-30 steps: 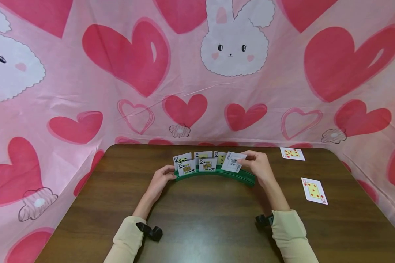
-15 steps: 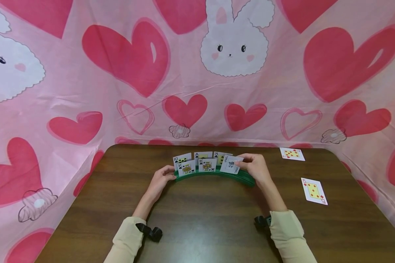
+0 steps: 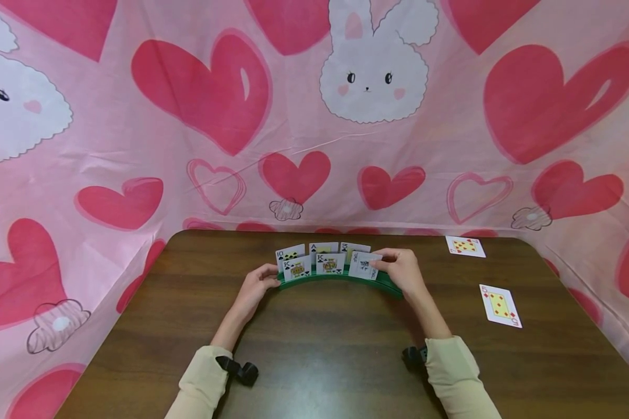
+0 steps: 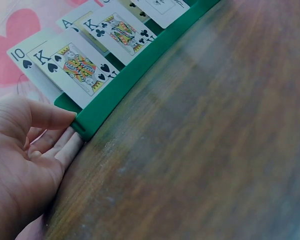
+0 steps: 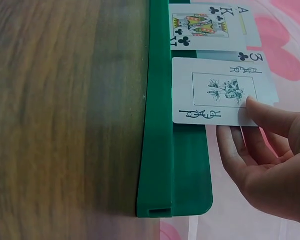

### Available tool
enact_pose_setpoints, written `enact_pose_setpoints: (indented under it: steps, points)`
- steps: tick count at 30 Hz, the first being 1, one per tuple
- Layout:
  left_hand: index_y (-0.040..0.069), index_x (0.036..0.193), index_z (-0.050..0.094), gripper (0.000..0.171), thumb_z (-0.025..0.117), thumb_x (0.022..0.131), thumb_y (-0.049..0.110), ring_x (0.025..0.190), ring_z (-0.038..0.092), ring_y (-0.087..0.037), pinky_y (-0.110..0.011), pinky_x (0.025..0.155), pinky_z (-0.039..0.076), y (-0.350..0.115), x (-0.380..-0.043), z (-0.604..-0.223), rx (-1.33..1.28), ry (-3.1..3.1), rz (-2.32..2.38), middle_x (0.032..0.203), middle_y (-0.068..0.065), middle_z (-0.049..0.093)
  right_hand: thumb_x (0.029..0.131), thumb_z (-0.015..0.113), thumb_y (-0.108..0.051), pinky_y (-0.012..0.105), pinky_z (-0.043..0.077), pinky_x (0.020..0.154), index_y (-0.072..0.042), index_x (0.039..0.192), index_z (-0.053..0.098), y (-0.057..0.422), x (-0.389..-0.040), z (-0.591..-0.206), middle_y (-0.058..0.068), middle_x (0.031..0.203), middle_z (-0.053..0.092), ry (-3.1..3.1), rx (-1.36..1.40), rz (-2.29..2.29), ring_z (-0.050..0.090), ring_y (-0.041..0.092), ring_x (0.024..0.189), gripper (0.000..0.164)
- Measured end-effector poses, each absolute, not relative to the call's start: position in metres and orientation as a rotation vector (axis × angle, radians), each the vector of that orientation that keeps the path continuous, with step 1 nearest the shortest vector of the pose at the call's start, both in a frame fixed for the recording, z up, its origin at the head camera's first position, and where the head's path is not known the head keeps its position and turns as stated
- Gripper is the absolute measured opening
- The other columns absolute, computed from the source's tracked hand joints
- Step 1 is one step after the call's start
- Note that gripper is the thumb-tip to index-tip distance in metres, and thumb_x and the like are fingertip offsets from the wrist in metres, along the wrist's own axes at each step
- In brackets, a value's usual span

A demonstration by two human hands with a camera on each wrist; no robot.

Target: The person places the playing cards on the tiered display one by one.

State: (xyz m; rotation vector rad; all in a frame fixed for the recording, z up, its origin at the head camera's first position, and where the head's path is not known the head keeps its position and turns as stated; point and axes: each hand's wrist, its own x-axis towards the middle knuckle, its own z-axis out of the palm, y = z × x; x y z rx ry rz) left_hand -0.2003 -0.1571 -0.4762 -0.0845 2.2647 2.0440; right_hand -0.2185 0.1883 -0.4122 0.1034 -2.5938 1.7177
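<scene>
A curved green card holder (image 4: pixel 102 110) stands on the wooden table. In its back row are a ten of spades (image 4: pixel 24 52), an ace (image 3: pixel 324 247) and a three of clubs (image 5: pixel 255 56). The front row holds a king of spades (image 4: pixel 79 70) and a king of clubs (image 4: pixel 114 32). My left hand (image 3: pixel 253 290) grips the holder's left end between thumb and fingers. With thumb in front and fingers behind, my right hand (image 3: pixel 406 272) pinches a joker (image 5: pixel 215 90) by its right edge. The joker's lower edge is at the front slot, overlapping the three of clubs.
Two loose cards lie face up on the right of the table (image 3: pixel 325 349): a five of diamonds (image 3: pixel 498 305) and, farther back, a red-suited card (image 3: pixel 465 245). A pink cloth (image 3: pixel 304 128) with hearts and rabbits hangs behind the table.
My right hand has brought the joker slightly left and down, turning it from tilted to nearly straight beside the king of clubs. The left hand has stayed at the holder's end.
</scene>
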Motion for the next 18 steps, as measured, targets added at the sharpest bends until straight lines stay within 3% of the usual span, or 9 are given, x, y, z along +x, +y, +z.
enact_pose_setpoints:
  steps: [5,18]
  points:
    - [-0.006,0.125,0.064,0.029,0.058,0.097,-0.002,0.114,0.060,-0.027,-0.038,0.099,0.044,-0.1577,-0.2005,-0.4784,-0.077,2.275,2.036,0.134,-0.022,0.061,0.094,0.075,-0.011,0.025,0.050,0.077,0.006,0.111,0.076,0.1859,-0.2195,-0.4143,0.020,0.106,0.076,-2.596,0.061,1.698,0.068,0.023,0.088,0.024]
    - [-0.005,0.125,0.064,0.029,0.059,0.097,-0.001,0.113,0.061,-0.025,-0.036,0.098,0.044,-0.1575,-0.2008,-0.4790,-0.071,2.277,2.043,0.134,-0.021,0.062,0.094,0.075,-0.007,0.034,0.053,0.078,0.007,0.108,0.076,0.1840,-0.2199,-0.4184,0.020,0.101,0.076,-2.630,0.094,1.689,0.065,0.023,0.086,0.021]
